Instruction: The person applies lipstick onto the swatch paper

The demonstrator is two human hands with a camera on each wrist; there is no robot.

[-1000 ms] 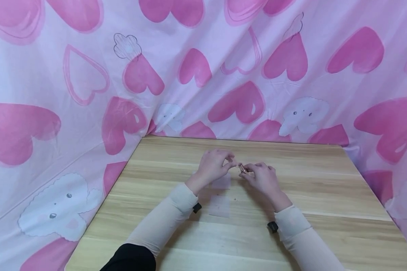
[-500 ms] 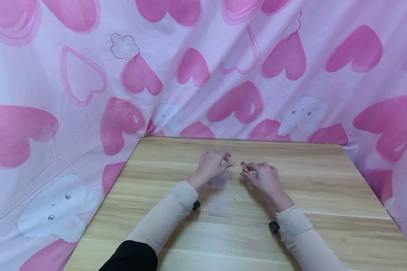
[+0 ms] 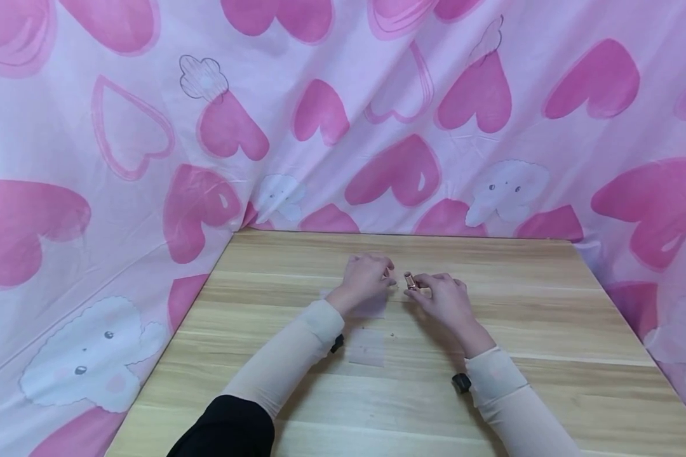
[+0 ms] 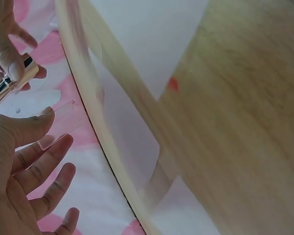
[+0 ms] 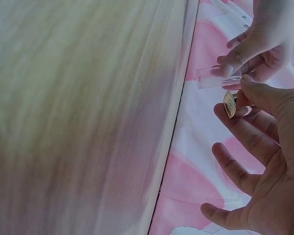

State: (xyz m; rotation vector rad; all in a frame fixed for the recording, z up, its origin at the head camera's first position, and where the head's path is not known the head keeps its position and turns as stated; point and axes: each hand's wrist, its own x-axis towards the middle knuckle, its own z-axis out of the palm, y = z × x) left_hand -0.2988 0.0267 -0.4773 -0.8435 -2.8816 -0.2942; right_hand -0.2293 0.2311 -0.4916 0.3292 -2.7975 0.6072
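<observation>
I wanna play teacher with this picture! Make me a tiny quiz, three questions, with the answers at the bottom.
1. What color is the shiny tube in the right hand?
2. What does the left hand hold?
A) a spoon
B) a clear piece
C) a ball
3. True or false: the cloth behind the table has pink hearts.

Key: 1. Gold. 2. B. 3. True.

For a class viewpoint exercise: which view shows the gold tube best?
Left wrist: the gold tube appears large, side-on, though fingers partly hide it. Head shows it tiny; right wrist, mainly its round end.
</observation>
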